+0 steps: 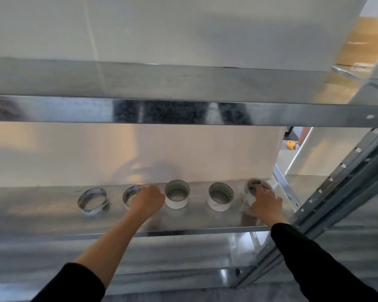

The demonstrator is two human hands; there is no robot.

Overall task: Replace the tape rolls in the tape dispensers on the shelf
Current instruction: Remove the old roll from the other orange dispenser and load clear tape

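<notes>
Left hand fingers curled round second tape roll, right hand gripping rightmost roll, on metal shelf

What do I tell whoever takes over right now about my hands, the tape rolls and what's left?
Left hand: on the second roll from the left; grip unclear.
Right hand: fingers over the rightmost roll, which is blurred; grip unclear.
Far-left roll, middle roll and fourth roll sit untouched in the same row on the shelf.
Done: nothing visibly loaded; no dispenser in view.
Left: fit rolls into the dispensers.
</notes>
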